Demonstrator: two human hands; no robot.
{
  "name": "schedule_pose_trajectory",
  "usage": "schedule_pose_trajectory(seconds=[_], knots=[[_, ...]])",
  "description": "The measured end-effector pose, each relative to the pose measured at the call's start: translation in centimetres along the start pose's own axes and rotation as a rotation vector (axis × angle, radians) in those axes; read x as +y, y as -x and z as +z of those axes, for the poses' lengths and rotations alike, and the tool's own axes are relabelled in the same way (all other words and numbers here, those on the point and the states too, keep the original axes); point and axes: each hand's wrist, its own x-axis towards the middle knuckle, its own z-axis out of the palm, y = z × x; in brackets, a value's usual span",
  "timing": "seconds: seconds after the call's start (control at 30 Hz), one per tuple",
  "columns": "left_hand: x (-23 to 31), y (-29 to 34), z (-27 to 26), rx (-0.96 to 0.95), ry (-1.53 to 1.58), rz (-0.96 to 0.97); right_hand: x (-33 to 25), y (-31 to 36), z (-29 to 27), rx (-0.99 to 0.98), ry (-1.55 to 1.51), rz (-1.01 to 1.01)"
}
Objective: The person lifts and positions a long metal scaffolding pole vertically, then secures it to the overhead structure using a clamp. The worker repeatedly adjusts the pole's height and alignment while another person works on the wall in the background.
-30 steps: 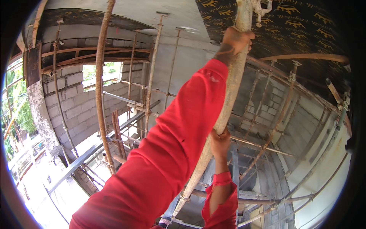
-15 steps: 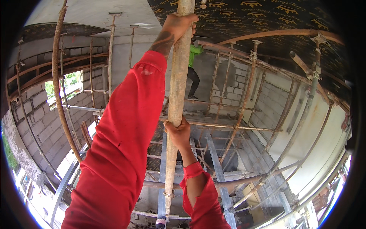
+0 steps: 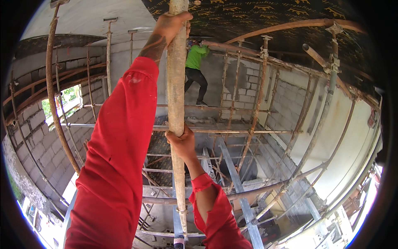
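The pole (image 3: 176, 91) is long, pale and rusty, and it stands upright in the middle of the view. Its top goes past the upper edge, so I can't see where it ends. Its low end is near the bottom edge, beside a silver beam (image 3: 176, 220), and I can't tell if they touch. The left hand (image 3: 171, 25) is wrapped tight around the pole up high, and the right hand (image 3: 183, 143) is wrapped around it lower down. The red left sleeve (image 3: 118, 145) takes up much of the room on the pole's left. On the other side, the right arm sits between the pole and a slanting silver bar (image 3: 237, 182). Farther back, a person (image 3: 195, 58) in green stands on a thin bar (image 3: 236, 108), arms up near the dark roof (image 3: 265, 18). To the right, rusty props (image 3: 258, 93) stand with gaps between them, and a pale wall (image 3: 352, 137) is at the far side. To the left, a brown post (image 3: 50, 74) stands apart from the sleeve, near a gray block wall (image 3: 45, 159) with a window (image 3: 64, 103).
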Motion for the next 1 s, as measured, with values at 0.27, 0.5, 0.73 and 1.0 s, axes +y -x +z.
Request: schedule_pose_trajectory(seconds=[0.27, 0.5, 0.73, 1.0], knots=[[0.03, -0.01, -0.04, 0.005, -0.019, 0.003, -1.08, 0.5, 0.07, 0.034, 0.065, 0.063], [0.55, 0.32, 0.13, 0.04, -0.023, 0.007, -0.8, 0.18, -0.1, 0.013, 0.148, 0.04], [0.71, 0.27, 0.17, 0.054, 0.019, -0.024, -0.46, 0.4, -0.21, -0.013, 0.107, 0.069], [0.6, 0.04, -0.13, 0.005, 0.048, 0.006, -0.26, 0.3, 0.14, 0.013, 0.05, 0.03]])
